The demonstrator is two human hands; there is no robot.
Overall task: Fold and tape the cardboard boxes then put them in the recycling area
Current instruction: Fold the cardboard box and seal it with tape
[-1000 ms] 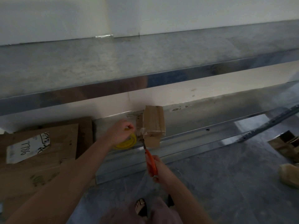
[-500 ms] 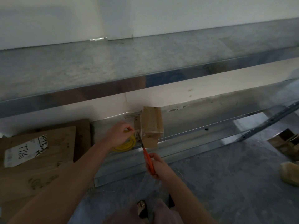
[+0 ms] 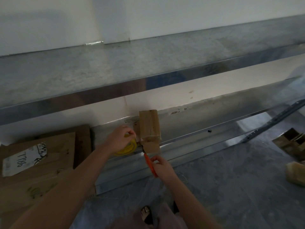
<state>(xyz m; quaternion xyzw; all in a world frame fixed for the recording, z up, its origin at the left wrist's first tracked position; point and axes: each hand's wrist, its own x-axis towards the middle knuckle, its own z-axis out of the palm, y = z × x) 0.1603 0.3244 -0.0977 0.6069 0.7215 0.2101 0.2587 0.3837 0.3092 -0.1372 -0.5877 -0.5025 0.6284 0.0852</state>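
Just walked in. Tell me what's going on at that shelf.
A person is taping a small folded cardboard box on the low metal shelf. The left hand holds a yellow tape roll beside it. The right hand holds orange scissors, blades at the box's lower left corner, seemingly about to cut the tape. Flattened cardboard lies to the left.

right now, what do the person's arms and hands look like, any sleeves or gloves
Both arms are bare, with no sleeves as far up as the picture shows. The left hand and right hand wear no gloves. No watch, bracelet or ring shows, though the light is dim.
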